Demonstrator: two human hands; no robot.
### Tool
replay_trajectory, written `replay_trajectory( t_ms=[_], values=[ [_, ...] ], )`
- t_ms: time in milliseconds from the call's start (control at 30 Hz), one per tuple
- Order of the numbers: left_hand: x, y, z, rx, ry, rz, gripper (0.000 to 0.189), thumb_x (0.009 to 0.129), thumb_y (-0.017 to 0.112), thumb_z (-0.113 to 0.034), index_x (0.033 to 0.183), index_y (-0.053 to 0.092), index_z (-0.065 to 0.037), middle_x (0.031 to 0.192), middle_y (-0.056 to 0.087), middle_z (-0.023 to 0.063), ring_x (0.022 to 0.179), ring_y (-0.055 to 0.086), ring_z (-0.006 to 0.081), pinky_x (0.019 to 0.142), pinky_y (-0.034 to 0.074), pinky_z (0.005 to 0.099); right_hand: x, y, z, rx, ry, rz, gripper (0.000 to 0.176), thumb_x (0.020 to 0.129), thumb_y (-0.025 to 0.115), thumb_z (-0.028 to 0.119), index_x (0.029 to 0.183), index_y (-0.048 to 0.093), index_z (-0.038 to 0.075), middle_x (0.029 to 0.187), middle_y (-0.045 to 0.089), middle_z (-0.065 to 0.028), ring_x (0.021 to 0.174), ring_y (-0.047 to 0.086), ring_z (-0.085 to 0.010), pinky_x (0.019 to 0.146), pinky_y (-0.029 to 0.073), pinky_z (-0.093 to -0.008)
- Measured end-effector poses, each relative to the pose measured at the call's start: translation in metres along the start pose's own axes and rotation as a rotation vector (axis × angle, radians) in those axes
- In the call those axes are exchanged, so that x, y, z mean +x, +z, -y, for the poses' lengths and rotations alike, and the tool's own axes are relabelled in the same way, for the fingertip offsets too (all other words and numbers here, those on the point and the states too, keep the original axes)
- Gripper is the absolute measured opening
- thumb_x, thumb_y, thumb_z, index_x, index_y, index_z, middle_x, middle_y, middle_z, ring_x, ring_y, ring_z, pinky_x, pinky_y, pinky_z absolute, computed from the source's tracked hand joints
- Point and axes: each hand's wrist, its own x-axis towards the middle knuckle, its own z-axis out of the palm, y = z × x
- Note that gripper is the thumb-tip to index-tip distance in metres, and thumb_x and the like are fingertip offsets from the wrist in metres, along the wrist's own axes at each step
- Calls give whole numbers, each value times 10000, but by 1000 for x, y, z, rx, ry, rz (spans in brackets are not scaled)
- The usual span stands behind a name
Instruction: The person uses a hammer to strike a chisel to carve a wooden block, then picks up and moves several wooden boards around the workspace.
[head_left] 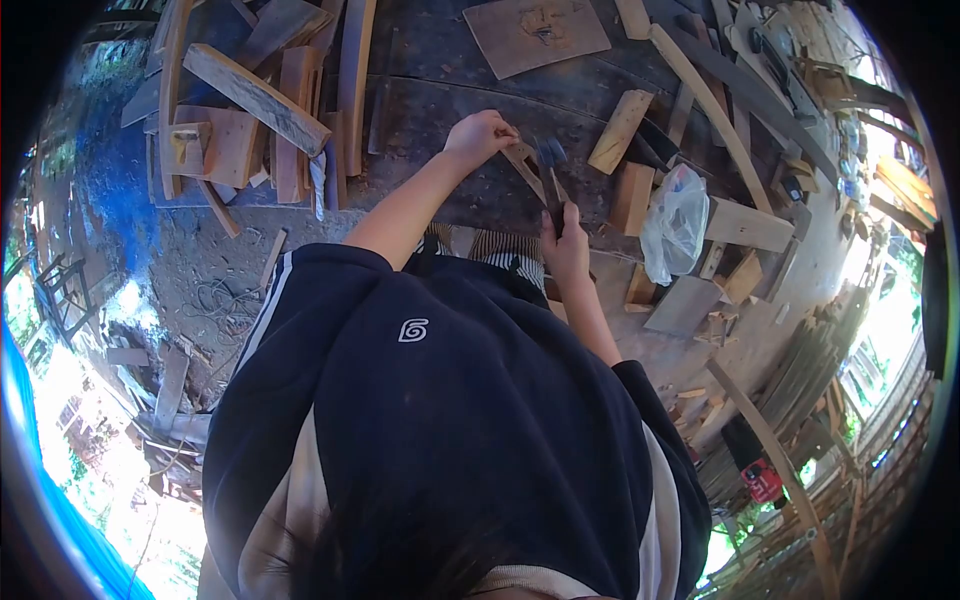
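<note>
My left hand [480, 138] is closed, its fingertips pinched at the far end of a narrow wooden strip [525, 168] over the dark work table. Whether something small, such as a nail, is also between those fingers is too small to tell. My right hand [567, 242] is wrapped round the handle of a hammer [551, 154]. The dark hammer head is raised beside the strip, a little right of my left fingertips. Below the strip, my striped trousers show at the table's near edge.
Wooden offcuts [255, 95] pile up at the left of the dark table [430, 100]. A flat square board [537, 36] lies at the back. Wood blocks [620, 130] and a clear plastic bag [674, 225] are on the right. A red power tool [762, 482] sits at lower right.
</note>
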Motion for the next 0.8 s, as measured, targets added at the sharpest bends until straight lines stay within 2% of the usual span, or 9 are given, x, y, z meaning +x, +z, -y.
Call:
replay_trajectory(
  t_ms=[200,267,300,367,400,467,500,567,800],
  values=[
    [6,8,8,52,32,-12,195,805,766,-230,942,763,-92,941,673,76,867,683,268,783,538,356,2,4,-7,-140,69,89,293,961,618,215,1155,492,35,851,647,-322,830,635,-518,637,492,-537],
    [5,8,10,86,38,2,161,806,759,-259,936,777,-165,963,676,46,899,687,247,810,552,368,1,4,-12,-99,72,80,294,962,616,215,1157,492,33,852,647,-323,834,635,-518,642,494,-536],
    [4,6,7,87,32,4,161,806,759,-259,936,777,-165,963,676,46,899,687,247,810,552,368,-1,3,-10,-61,76,69,295,963,614,215,1158,492,31,854,648,-324,838,636,-519,646,495,-535],
    [2,2,3,14,15,104,283,781,787,-254,1049,756,-166,1064,672,37,999,660,246,849,524,354,-6,-3,-8,-42,94,54,302,967,616,220,1163,495,25,846,652,-313,842,642,-516,662,505,-514],
    [2,3,5,13,7,106,283,781,787,-254,1049,756,-166,1064,672,37,999,660,246,849,524,354,-8,-6,-5,-28,107,34,310,971,617,225,1169,497,19,839,657,-301,847,647,-513,678,514,-492],
    [1,5,10,160,378,-6,443,751,797,-267,1182,705,-224,1216,637,-9,1195,573,230,968,468,393,-12,-9,-5,23,151,34,302,972,620,216,1161,497,15,841,659,-284,828,664,-488,678,515,-472],
    [-1,2,8,159,371,-2,443,751,797,-267,1182,705,-224,1216,637,-9,1195,573,230,968,468,393,-13,-13,-4,21,161,27,300,975,608,221,1166,491,22,851,659,-296,849,656,-498,682,514,-487],
    [1,-12,-3,428,259,237,545,720,809,-287,1241,655,-243,1305,599,-29,1307,485,225,1050,399,439,-16,-14,-12,19,160,0,300,977,599,232,1168,487,29,875,668,-299,877,657,-496,699,516,-491],
    [-11,-42,12,447,209,170,521,701,824,-302,1191,667,-218,1291,603,3,1269,518,237,1055,393,457,-32,-20,-37,51,211,-61,298,978,601,242,1155,495,27,875,673,-288,851,668,-485,695,517,-481]
  ],
)
